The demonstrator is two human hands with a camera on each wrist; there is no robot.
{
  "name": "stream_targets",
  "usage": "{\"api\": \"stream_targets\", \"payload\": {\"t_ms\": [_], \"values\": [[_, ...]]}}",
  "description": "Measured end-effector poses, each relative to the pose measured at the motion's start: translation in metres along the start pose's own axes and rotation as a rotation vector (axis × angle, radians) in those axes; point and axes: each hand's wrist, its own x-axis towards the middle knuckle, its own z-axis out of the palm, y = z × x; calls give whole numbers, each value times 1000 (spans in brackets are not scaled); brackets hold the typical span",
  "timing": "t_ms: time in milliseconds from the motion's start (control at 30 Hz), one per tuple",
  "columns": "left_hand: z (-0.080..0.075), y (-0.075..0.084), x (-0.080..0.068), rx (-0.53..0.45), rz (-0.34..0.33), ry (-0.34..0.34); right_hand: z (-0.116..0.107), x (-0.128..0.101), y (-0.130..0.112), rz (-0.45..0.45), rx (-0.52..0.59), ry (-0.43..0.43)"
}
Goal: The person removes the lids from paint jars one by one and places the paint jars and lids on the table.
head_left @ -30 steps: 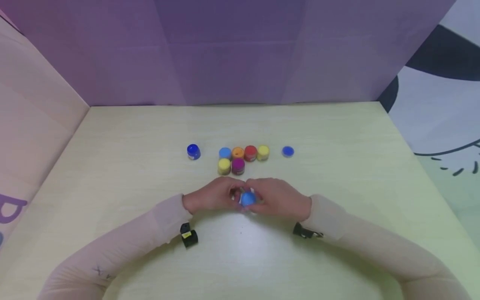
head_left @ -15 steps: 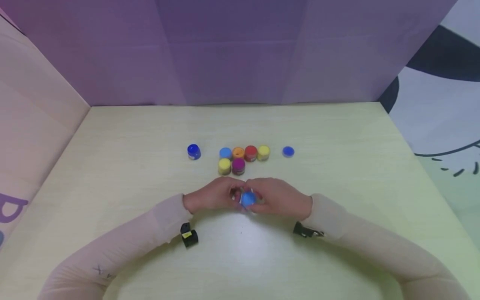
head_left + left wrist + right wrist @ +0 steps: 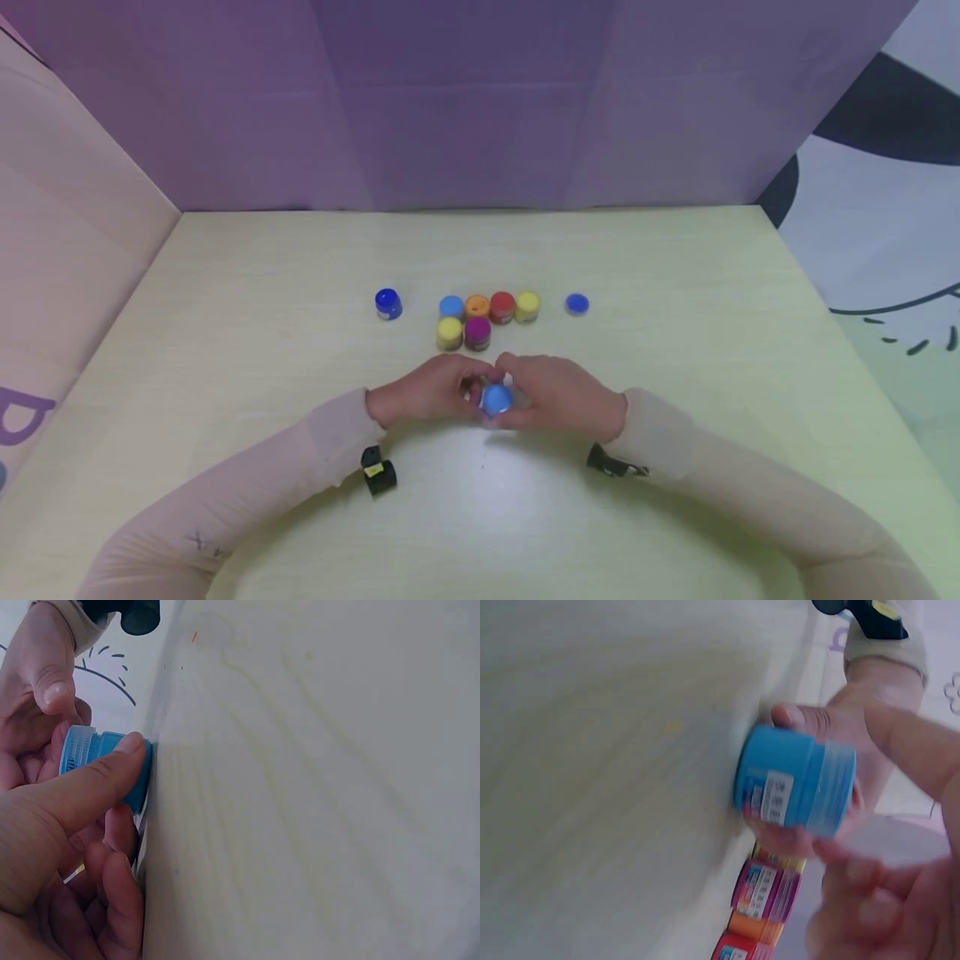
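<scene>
Two hands on one small light-blue pot (image 3: 496,399), held just off the table (image 3: 675,275), on the near side of the cluster of coloured pots (image 3: 480,319). Left hand (image 3: 427,390) curled round the pot body, thumb laid along its side and fingertips tucked beneath, as seen from the left wrist. Right hand (image 3: 558,393) curled about the lid end (image 3: 832,786), fingers (image 3: 855,907) blurred in its own wrist view but plainly wrapped close.

Probably light and rigid: a squat plastic cylinder, smooth-walled and likely a little slippery under bare skin. Best taken by the body in one hand and by the ribbed lid rim (image 3: 77,748) in the other, since the ribs look made for grip. Unlikely to crush or break; contents possibly wet, so best kept level once unsealed.

Bright sky-blue all over, with a paler, slightly see-through band at the lid and a small white label (image 3: 774,796) with dark print on the side wall.

Beyond the held pot, six more in the cluster: light blue, orange, red and yellow in the far row, yellow and magenta in the near row, all touching or nearly so. Left of the cluster, apart, a dark-blue pot (image 3: 387,303); right of the cluster, also apart, a flat dark-blue lid (image 3: 576,303).
</scene>
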Motion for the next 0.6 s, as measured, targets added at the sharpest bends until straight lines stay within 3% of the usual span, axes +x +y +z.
{"api": "stream_targets", "payload": {"t_ms": [200, 600], "values": [[0, 0, -1, 21, 10, 4, 5, 0, -5, 99, -75, 14], [1, -1, 0, -2, 9, 3, 3, 0, -1, 84, -50, -3]]}}
